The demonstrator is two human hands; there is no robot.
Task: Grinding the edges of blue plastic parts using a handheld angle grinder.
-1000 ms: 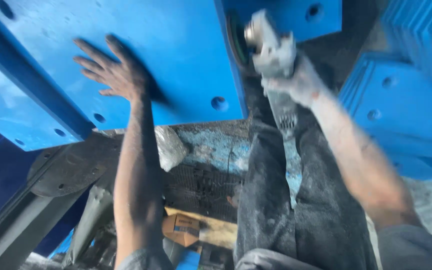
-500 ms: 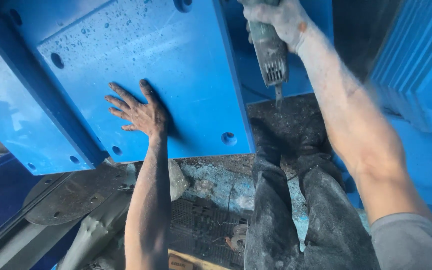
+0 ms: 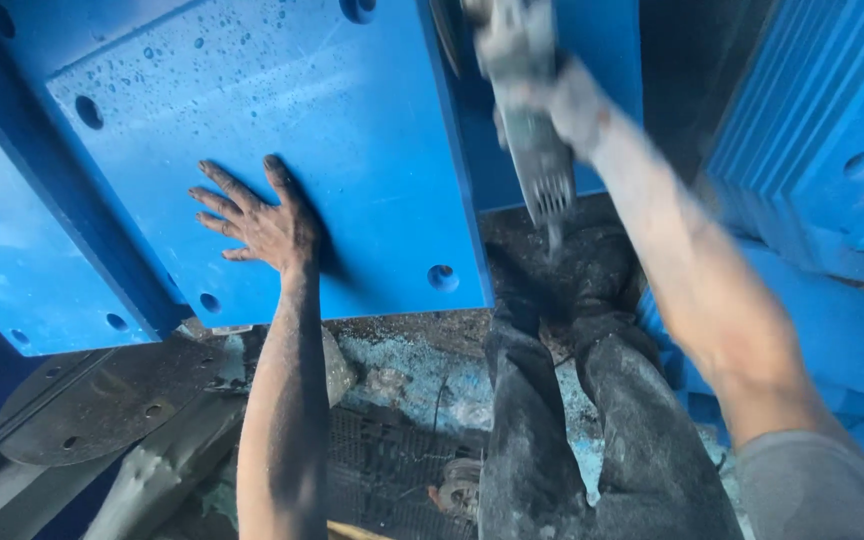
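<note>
Head view: the left hand [image 3: 257, 222] is seen pressed flat against a large blue plate [image 3: 282, 110], palm down, fingers spread wide and pointing up and to the left. Nothing is gripped by it; it only rests on the wet, droplet-speckled face of the plate, above a round hole [image 3: 442, 277] near the plate's lower right corner. The right hand [image 3: 552, 105] is raised near the top of the picture and is closed around the body of a grey power tool [image 3: 527, 120], though hand and tool are blurred. The tool is held just beside the plate's right edge, in the gap between that plate and a second blue panel [image 3: 602, 60] behind it. Its long axis runs nearly upright, tilted slightly, with the vented end [image 3: 550, 200] pointing down toward the person's dark, dust-covered trousers [image 3: 592, 400]. The upper end is cut off by the frame. More blue plates [image 3: 832, 150] are stacked at the right, and a dark round metal disc [image 3: 102, 410] lies at lower left.
</note>
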